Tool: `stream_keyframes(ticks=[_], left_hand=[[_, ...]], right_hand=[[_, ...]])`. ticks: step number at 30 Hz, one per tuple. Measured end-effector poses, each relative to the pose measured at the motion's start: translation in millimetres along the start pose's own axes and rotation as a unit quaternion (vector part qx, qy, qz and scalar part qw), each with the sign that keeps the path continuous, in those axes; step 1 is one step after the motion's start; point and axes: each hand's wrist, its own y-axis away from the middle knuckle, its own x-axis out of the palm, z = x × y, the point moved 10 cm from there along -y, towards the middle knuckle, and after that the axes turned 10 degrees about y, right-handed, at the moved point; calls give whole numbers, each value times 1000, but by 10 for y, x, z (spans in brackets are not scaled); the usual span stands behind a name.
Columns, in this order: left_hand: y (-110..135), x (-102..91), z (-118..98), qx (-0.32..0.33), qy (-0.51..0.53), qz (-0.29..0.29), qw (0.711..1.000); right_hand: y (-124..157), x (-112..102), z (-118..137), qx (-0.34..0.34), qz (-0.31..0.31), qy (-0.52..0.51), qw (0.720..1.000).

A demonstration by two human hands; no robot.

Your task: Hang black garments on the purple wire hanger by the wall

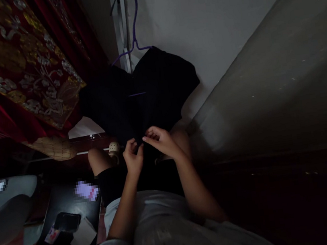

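A black short-sleeved shirt point(158, 86) hangs on a purple hanger point(135, 41) before me, its neck forming a V. The hanger's lower bar shows as a thin line across the chest. At the front middle of the shirt, near its lower part, my left hand point(132, 157) pinches the dark cloth between thumb and fingers. My right hand point(162, 139) is close beside it, with thumb and curled fingers closed at the same cloth. Anything small between the fingertips is too dark to make out.
Red cloth with gold and silver embroidery point(44, 74) hangs at the left. A pale metal post point(120, 23) stands behind the hanger. At lower left, a dark phone point(67, 222) and a lit phone point(87, 190) lie on a black surface. A grey slanted surface point(278, 70) fills the right.
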Motion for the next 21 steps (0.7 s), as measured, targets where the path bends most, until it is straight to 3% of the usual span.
stream_keyframes(ticks=[6, 12, 16, 21], left_hand=[[26, 18, -38, -3, -77, 3, 997], [4, -48, -57, 7, -159, 5, 987], [8, 21, -126, 9, -195, 19, 980], [-7, 145, -251, 57, -200, 39, 977]], right_hand=[[156, 108, 39, 19, 5, -41, 999], [181, 249, -46, 71, 66, -49, 994], [238, 202, -93, 100, 37, -109, 988], [220, 136, -146, 180, -14, -230, 956]])
